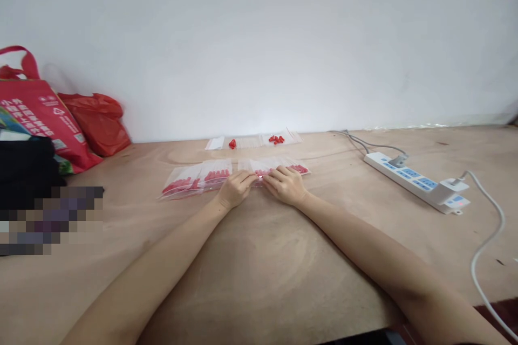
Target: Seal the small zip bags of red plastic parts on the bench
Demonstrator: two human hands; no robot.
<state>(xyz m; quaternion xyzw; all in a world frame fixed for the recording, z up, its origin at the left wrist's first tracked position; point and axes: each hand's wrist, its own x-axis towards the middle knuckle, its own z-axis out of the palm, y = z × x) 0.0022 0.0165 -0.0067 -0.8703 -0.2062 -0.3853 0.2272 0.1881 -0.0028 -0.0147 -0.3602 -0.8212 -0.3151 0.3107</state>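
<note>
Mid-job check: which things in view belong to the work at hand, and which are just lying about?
Likely in the job:
clear bags of red pieces, at the left hand and right hand
red pieces farther back

Apparently just lying about:
power strip
white cable
printed shopping bag
red plastic bag
black item

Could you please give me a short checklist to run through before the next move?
1. Left hand on the near edge of the bag: ok.
2. Right hand on that edge too: ok.
3. Red pieces visible between the hands: ok.
4. Bag's near edge fully closed: cannot tell; the hands cover part of it.
5. Red cluster at the back clear of both hands: ok.
6. Power strip clear of both hands: ok.
</note>
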